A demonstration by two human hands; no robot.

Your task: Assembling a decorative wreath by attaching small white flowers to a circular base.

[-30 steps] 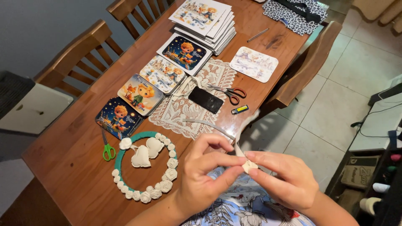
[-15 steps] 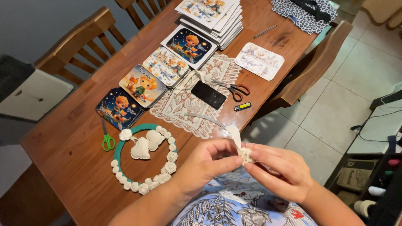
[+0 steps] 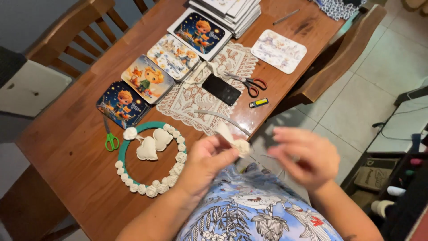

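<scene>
My left hand (image 3: 206, 161) pinches a small cream fabric rose (image 3: 241, 146) with a strip of cream ribbon (image 3: 224, 131) rising from it, just off the table's near edge. My right hand (image 3: 304, 155) hovers a little to the right of the rose, fingers spread and blurred, holding nothing that I can see. On the wooden table (image 3: 80, 147) to the left lies a teal ring wreath (image 3: 150, 157) edged with cream roses, two cream fabric hearts inside it.
Green-handled scissors (image 3: 110, 139) lie left of the wreath. A lace doily (image 3: 196, 96) carries a black phone (image 3: 221, 89); red-handled scissors (image 3: 249, 83) and a yellow lighter (image 3: 258, 103) lie beside it. Illustrated tins (image 3: 147, 78) run diagonally across the table. Wooden chairs (image 3: 339, 58) stand around.
My right hand has let go of the rose and drawn away to the right. The left hand keeps the rose. The view has shifted closer to the table.
</scene>
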